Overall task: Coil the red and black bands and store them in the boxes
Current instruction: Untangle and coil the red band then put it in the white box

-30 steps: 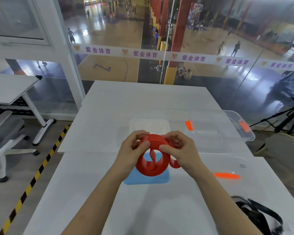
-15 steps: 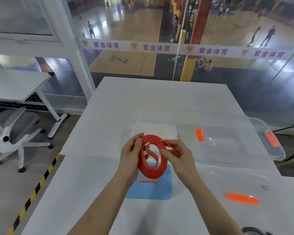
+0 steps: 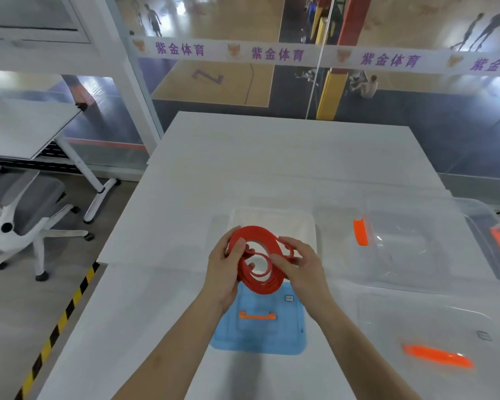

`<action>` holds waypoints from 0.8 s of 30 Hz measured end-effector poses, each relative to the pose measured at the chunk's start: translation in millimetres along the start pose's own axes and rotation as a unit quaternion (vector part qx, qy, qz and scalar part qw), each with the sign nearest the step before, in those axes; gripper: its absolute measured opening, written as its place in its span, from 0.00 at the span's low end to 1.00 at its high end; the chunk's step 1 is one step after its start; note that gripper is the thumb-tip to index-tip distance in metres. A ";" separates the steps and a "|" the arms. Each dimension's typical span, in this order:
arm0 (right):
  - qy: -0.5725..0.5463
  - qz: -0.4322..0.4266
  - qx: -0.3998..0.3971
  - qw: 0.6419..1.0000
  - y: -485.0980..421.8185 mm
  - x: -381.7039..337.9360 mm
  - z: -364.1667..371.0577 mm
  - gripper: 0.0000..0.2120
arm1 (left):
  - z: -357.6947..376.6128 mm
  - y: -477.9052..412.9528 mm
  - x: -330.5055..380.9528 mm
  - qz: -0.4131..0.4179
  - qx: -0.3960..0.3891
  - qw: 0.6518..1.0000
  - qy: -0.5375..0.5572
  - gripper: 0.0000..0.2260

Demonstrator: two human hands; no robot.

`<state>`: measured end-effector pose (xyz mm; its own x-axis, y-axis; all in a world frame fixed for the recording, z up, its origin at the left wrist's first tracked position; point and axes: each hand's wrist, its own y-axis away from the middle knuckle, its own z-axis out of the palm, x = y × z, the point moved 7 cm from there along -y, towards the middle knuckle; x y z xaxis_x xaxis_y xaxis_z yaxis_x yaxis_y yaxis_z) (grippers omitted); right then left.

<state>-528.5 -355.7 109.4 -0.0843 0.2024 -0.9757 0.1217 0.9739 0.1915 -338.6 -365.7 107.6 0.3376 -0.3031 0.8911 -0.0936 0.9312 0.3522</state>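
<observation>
A red band (image 3: 260, 287), wound into several loose loops, hangs in the air above the white table (image 3: 272, 157). My left hand (image 3: 228, 269) grips the coil's left side, thumb over the top. My right hand (image 3: 299, 267) pinches its right side, where a small loop sticks out. Just beyond the hands sits a small clear box (image 3: 274, 219). A larger clear box (image 3: 410, 243) with orange latches stands to the right. The black band is out of view.
A blue lid (image 3: 260, 336) with an orange handle lies under my wrists. A clear lid (image 3: 433, 336) with an orange latch lies at the near right. An office chair (image 3: 20, 223) and a second table (image 3: 23, 125) stand to the left. Glass fronts the table's far end.
The coil has gone from a flat upright ring to wider, looser loops tilted toward me. Both hands have kept hold and shifted along it. The view tipped down, and the black band left the frame.
</observation>
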 end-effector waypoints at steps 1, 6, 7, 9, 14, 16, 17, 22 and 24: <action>-0.007 0.013 0.009 1.000 -4.5 3.0 2.4 0.19 | -1.3 -6.7 -2.2 0.001 0.000 1.000 -0.004 0.12; 0.030 0.031 0.037 0.998 -28.2 6.8 10.9 0.19 | -4.3 -39.0 -14.9 0.000 0.021 1.000 -0.010 0.12; 0.028 0.038 0.029 0.999 -33.0 8.0 13.7 0.20 | -4.6 -45.7 -16.5 0.001 0.025 1.000 -0.013 0.12; 0.001 0.058 0.012 0.998 -43.1 13.2 17.9 0.24 | -5.5 -59.0 -19.3 -0.001 0.031 0.999 -0.013 0.12; -0.054 0.095 -0.002 0.994 -61.8 27.9 21.7 0.31 | -2.5 -84.5 -21.9 0.000 0.025 1.000 -0.010 0.13; -0.075 0.113 -0.006 0.991 -66.6 35.7 26.0 0.32 | -2.2 -92.6 -26.1 0.001 0.025 0.999 -0.021 0.13; -0.075 0.118 -0.002 0.990 -69.0 38.4 28.2 0.33 | -2.7 -96.8 -28.8 0.001 0.026 0.999 -0.031 0.13; -0.043 0.116 0.048 0.991 -89.4 47.7 28.5 0.28 | -4.7 -111.0 -40.1 -0.015 -0.004 0.995 -0.095 0.15; -0.058 0.128 0.050 0.989 -100.2 50.4 27.1 0.26 | -4.3 -115.8 -37.9 0.001 -0.025 0.990 -0.141 0.15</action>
<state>-518.2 -445.8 38.1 0.0757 0.4212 -0.9038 0.2226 0.8764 0.4271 -336.6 -461.2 31.8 0.0612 -0.3386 0.9389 -0.0456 0.9388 0.3415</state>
